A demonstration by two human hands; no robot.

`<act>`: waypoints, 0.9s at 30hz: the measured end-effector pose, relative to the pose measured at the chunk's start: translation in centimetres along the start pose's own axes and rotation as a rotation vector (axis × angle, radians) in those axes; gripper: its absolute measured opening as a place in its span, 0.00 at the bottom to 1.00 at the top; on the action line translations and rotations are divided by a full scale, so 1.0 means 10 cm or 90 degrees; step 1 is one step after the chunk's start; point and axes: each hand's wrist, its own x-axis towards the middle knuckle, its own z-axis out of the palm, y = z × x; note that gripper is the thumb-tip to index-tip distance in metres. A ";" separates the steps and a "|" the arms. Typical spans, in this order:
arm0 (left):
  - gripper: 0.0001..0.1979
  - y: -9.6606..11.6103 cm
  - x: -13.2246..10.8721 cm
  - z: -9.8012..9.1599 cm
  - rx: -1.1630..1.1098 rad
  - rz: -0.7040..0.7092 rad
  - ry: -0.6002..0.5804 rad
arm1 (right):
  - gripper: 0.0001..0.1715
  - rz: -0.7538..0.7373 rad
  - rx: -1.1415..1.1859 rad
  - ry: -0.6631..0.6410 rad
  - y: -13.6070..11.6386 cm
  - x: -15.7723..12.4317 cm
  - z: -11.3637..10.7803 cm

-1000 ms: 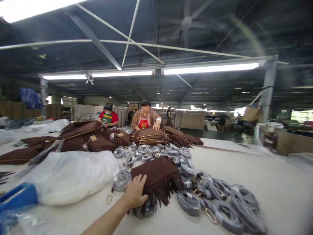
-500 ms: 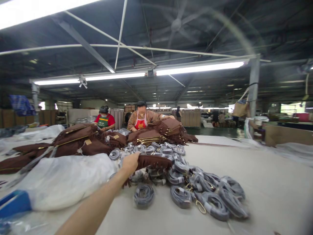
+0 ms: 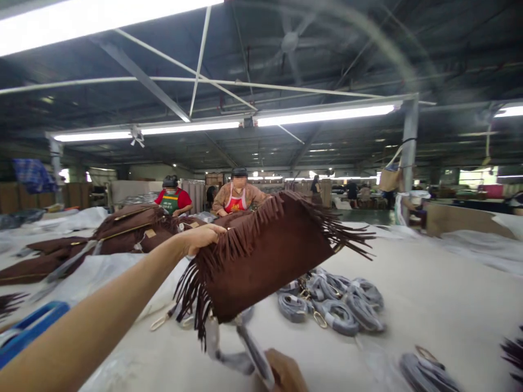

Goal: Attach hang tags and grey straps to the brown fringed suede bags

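My left hand (image 3: 204,238) is closed on the upper left edge of a brown fringed bag (image 3: 265,256), which hangs tilted above the table with its fringes spread at both ends. Low in the view, my right hand (image 3: 286,373) is partly cut off by the frame edge. Its fingers are closed on a grey strap (image 3: 249,354), which looks wrapped in clear plastic and reaches up toward the bag's lower edge. Whether strap and bag are joined I cannot tell. Coiled grey straps (image 3: 343,316) with gold clips lie behind the bag, which hides part of the pile.
More brown bags (image 3: 134,228) are heaped at the left, beside white plastic sheeting (image 3: 93,277) and a blue container (image 3: 32,326). Another coiled strap (image 3: 425,373) lies at the lower right. Two people (image 3: 232,198) work across the white table (image 3: 433,294).
My left hand has lifted the brown bag up off the strap pile, and its broad side now shows. My right hand has come into view at the bottom with a grey strap.
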 end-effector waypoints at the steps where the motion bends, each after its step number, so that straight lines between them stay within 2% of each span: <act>1: 0.18 -0.12 -0.02 0.12 -0.007 -0.021 -0.017 | 0.12 0.043 0.066 0.020 -0.04 -0.02 -0.05; 3: 0.13 -0.43 -0.06 0.40 0.016 -0.062 -0.025 | 0.14 0.109 0.168 0.036 -0.13 -0.06 -0.15; 6: 0.06 -0.90 -0.12 0.83 0.092 -0.122 0.000 | 0.15 0.133 0.225 -0.006 -0.25 -0.11 -0.25; 8: 0.07 -1.13 -0.18 1.03 0.158 -0.138 0.040 | 0.17 0.145 0.230 -0.043 -0.32 -0.14 -0.27; 10: 0.12 -1.24 -0.27 1.12 0.218 -0.129 0.087 | 0.19 0.158 0.230 -0.077 -0.38 -0.15 -0.27; 12: 0.18 -1.23 -0.42 1.14 0.263 -0.096 0.118 | 0.23 0.174 0.242 -0.108 -0.46 -0.17 -0.28; 15: 0.19 -1.13 -0.77 1.18 0.292 -0.011 0.083 | 0.26 0.189 0.206 -0.118 -0.64 -0.19 -0.30; 18: 0.21 -1.09 -1.17 1.39 0.326 0.011 -0.019 | 0.20 0.159 0.008 -0.117 -0.86 -0.19 -0.26; 20: 0.27 -1.11 -1.35 1.59 0.351 -0.055 -0.060 | 0.14 0.146 -0.146 -0.137 -1.00 -0.15 -0.17; 24: 0.31 -1.08 -1.40 1.90 0.411 -0.182 -0.055 | 0.12 0.095 -0.386 -0.245 -1.20 0.01 0.05; 27: 0.32 -1.00 -1.31 1.92 0.439 -0.172 -0.068 | 0.11 0.049 -0.464 -0.306 -1.27 0.15 0.12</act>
